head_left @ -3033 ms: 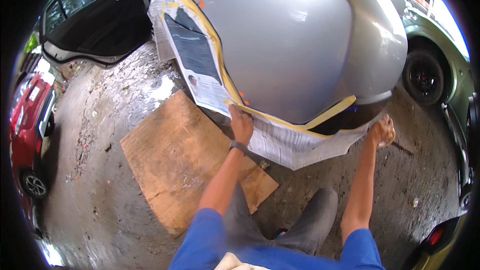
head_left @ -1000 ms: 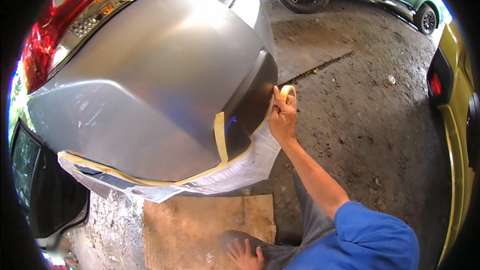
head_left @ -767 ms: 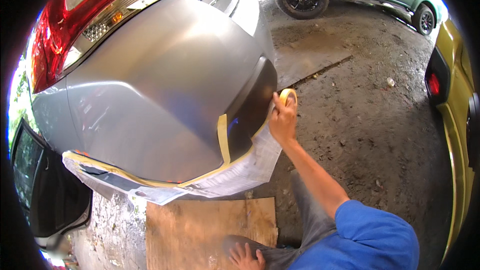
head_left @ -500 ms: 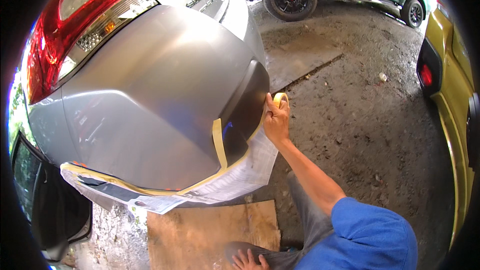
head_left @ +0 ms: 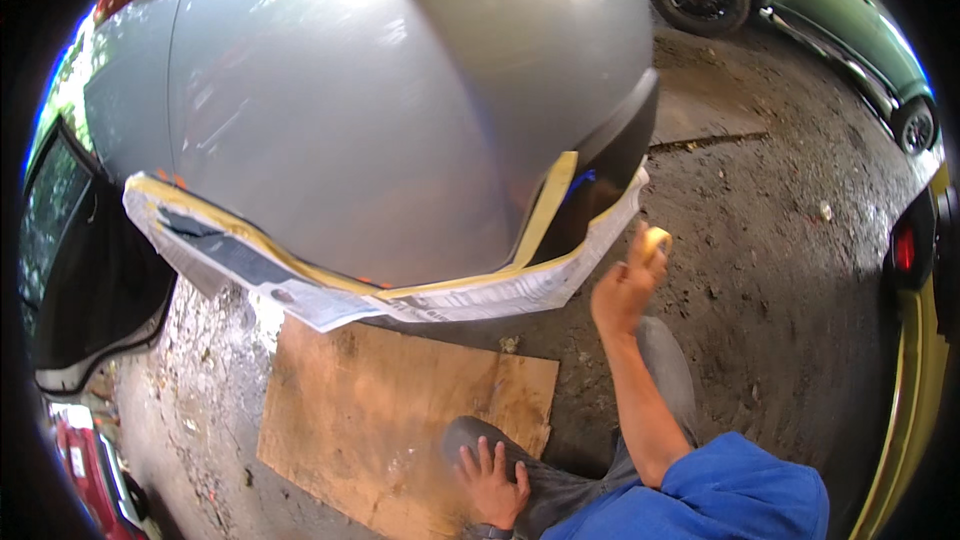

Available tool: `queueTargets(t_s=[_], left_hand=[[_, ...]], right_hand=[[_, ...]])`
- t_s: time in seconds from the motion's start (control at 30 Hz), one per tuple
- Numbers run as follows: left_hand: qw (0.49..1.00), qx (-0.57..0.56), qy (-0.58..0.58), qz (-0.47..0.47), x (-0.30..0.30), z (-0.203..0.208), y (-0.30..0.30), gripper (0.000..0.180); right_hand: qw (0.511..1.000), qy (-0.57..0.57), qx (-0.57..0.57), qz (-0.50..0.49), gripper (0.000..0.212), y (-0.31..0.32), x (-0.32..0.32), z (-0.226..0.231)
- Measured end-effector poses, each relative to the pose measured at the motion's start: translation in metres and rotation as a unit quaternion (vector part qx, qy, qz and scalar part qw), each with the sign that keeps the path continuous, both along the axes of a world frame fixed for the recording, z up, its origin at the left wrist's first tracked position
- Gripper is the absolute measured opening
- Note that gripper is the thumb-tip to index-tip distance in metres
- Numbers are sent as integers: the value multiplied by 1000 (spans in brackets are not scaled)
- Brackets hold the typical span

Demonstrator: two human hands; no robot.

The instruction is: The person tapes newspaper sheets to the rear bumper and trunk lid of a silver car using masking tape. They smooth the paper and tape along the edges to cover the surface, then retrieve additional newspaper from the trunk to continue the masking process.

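Note:
My right hand (head_left: 625,285) is closed on a roll of yellow masking tape (head_left: 656,243), just off the right end of a newspaper sheet (head_left: 480,300). That newspaper hangs along the lower edge of a silver-grey car bumper (head_left: 350,130), fixed by a long line of yellow tape. A loose-looking strip of masking tape (head_left: 548,208) slants up beside the dark trim (head_left: 600,180) at the bumper's corner. My left hand (head_left: 492,480) rests on my knee, fingers spread, holding nothing.
A brown board (head_left: 390,420) lies on the muddy ground below the bumper. At the left hangs an open dark car door (head_left: 95,280), with a red vehicle (head_left: 90,465) lower down. A green car (head_left: 830,10) stands far right, and a yellow-green one (head_left: 905,390) along the right side.
My right hand has come down and away from the bumper's corner with the tape roll. The view has shifted lower, and more of my left hand shows on the knee.

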State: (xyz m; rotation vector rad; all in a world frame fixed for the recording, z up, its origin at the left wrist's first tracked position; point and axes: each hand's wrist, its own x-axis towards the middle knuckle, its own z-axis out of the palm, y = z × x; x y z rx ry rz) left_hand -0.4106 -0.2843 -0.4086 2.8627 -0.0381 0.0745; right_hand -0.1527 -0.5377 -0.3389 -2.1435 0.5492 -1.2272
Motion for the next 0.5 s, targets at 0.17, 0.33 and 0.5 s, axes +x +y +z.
queueTargets(t_s=[0.17, 0.33, 0.5], left_hand=[[995, -92, -43, 5, 34, 26, -22, 65], [960, -118, -204, -150, 166, 54, -76, 76], [896, -45, -370, -241, 254, 53, -110, 70]], right_hand=[[991, 40, -17, 129, 67, 6, -48, -11], [972, 103, -46, 206, 65, 0, -85, -43], [951, 197, -155, 182, 64, -54, -134, -85]])
